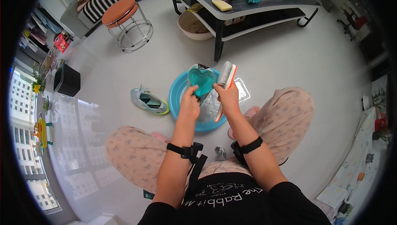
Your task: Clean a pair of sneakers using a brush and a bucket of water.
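Note:
Over a light-blue basin (174,108) of sudsy water, my left hand (190,103) is closed on a glossy teal, heart-shaped thing (202,79) with pale and black parts at its upper edge. Its exact kind is unclear. My right hand (228,95) grips a white scrubbing brush (226,76) with an orange edge, bristles facing up and left. The right thumb is close to the teal thing's right side; whether it touches is unclear. On the floor left of the basin lies a grey shoe (149,101) with a yellow-green sole.
Beyond the basin stands a dark-topped table (273,4) with a yellow sponge (221,5) on it and a cream tub (192,28) partly beneath. An orange round stool (120,12) stands at the far left. A black bin (67,80) is by the window.

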Demonstrator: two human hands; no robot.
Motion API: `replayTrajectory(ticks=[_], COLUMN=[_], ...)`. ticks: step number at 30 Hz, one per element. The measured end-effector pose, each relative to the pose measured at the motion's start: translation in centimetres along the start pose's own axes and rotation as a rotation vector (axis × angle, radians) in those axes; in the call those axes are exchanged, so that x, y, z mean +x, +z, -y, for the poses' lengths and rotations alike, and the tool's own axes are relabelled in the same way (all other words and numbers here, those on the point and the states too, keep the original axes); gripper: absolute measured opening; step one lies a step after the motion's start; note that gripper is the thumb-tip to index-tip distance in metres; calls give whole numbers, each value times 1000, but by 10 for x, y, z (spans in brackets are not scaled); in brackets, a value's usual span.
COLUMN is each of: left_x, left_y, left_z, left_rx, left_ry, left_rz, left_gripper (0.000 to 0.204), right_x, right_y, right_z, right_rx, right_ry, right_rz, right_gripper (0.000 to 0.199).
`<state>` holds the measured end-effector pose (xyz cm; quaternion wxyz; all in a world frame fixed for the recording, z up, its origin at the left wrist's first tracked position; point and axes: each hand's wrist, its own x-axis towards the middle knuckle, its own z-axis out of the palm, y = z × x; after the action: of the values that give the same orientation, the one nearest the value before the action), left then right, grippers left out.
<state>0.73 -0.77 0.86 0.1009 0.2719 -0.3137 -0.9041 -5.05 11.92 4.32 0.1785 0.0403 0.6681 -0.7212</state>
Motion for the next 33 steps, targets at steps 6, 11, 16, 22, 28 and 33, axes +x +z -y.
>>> replayTrajectory(ticks=[6, 11, 16, 22, 28, 33], left_x=[-10, -9, -12, -24, -16, -19], left_y=[11, 21, 13, 22, 15, 11], left_z=[-20, -13, -19, -39, -39, -36], left_rx=[-175, -413, -355, -441, -432, -323], left_ry=[-368, -178, -170, -307, -407, -364], left_rz=[169, 163, 122, 297, 127, 231], left_gripper=[76, 53, 64, 73, 59, 62], right_x=[-17, -31, -42, -41, -60, -87], right_y=[5, 19, 23, 4, 11, 18], right_z=[2, -13, 5, 12, 18, 24], right_rx=[-94, -267, -375, -603, -812, -1098], right_ry=[-86, -365, -319, -448, -573, -539], right_rz=[225, 280, 283, 359, 328, 422], right_gripper=[40, 51, 52, 52, 58, 65])
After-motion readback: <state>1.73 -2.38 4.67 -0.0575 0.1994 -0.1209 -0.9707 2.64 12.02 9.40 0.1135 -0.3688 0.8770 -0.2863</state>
